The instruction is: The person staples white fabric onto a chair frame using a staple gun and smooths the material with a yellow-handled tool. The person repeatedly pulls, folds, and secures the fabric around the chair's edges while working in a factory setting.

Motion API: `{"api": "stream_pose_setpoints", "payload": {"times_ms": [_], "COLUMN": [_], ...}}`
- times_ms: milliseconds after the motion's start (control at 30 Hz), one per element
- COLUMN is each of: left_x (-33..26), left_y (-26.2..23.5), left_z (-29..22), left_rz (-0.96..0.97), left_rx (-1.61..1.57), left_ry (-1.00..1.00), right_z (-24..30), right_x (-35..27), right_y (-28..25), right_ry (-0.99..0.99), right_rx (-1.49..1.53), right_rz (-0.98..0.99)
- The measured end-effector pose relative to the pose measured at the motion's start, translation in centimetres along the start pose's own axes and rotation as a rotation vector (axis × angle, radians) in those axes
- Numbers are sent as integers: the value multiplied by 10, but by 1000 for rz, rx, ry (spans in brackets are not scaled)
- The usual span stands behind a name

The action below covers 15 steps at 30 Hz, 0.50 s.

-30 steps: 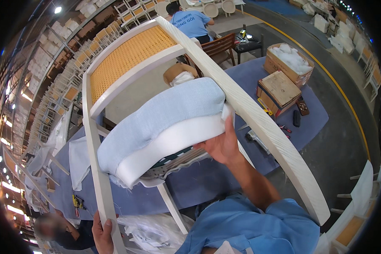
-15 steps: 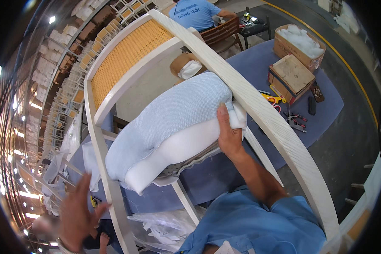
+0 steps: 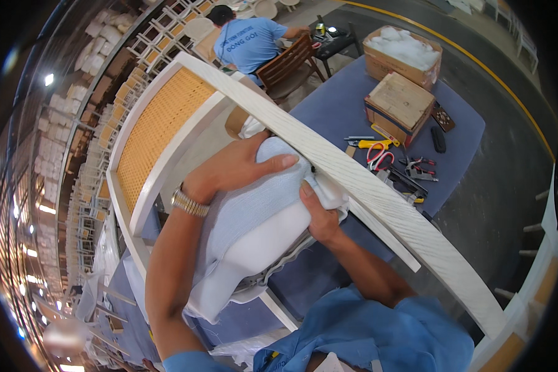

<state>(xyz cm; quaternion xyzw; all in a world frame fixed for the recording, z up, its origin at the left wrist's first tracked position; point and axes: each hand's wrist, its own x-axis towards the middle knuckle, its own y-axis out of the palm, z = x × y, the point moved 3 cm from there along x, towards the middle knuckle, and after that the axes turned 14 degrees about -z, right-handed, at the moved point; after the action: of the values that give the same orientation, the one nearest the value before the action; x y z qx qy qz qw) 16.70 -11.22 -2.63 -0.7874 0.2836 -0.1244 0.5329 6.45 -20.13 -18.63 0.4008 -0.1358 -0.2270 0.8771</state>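
Observation:
A white wooden chair frame [image 3: 378, 186] with a woven cane back panel [image 3: 164, 124] leans across the view. Inside it sits a seat cushion, its light blue fabric cover [image 3: 245, 214] lying over white padding [image 3: 263, 242]. My left hand [image 3: 245, 161], a watch on its wrist, clasps the covered far right corner; its thumb lies on top and its fingers pass over the far edge, partly hidden. Close by, my right hand [image 3: 321, 217] grips the cover and padding at the right corner, thumb on top, other fingers hidden underneath.
On the blue-covered table [image 3: 465, 136] lie red-handled scissors [image 3: 380, 158], a yellow cutter [image 3: 375, 144], pliers [image 3: 420, 167] and a black tool [image 3: 438, 140]. Behind them stand a cardboard box [image 3: 400, 105] and another holding white stuffing [image 3: 409, 49]. A seated person [image 3: 248, 46] works beyond.
My left hand has come from the lower left onto the cushion's far right corner. My right hand stays at that corner. The view has shifted, bringing more table tools into sight.

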Motion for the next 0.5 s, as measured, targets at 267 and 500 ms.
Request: {"api": "stream_pose_setpoints", "payload": {"times_ms": [267, 500], "left_x": [-35, -44], "left_y": [18, 33], "left_z": [-7, -17], "left_rz": [-377, -535], "left_rx": [401, 520], "left_ry": [39, 88], "right_z": [-6, 13], "right_x": [9, 31], "right_y": [-29, -252], "right_ry": [-77, 112], "right_rx": [-506, -1392], "right_rz": [220, 384]}}
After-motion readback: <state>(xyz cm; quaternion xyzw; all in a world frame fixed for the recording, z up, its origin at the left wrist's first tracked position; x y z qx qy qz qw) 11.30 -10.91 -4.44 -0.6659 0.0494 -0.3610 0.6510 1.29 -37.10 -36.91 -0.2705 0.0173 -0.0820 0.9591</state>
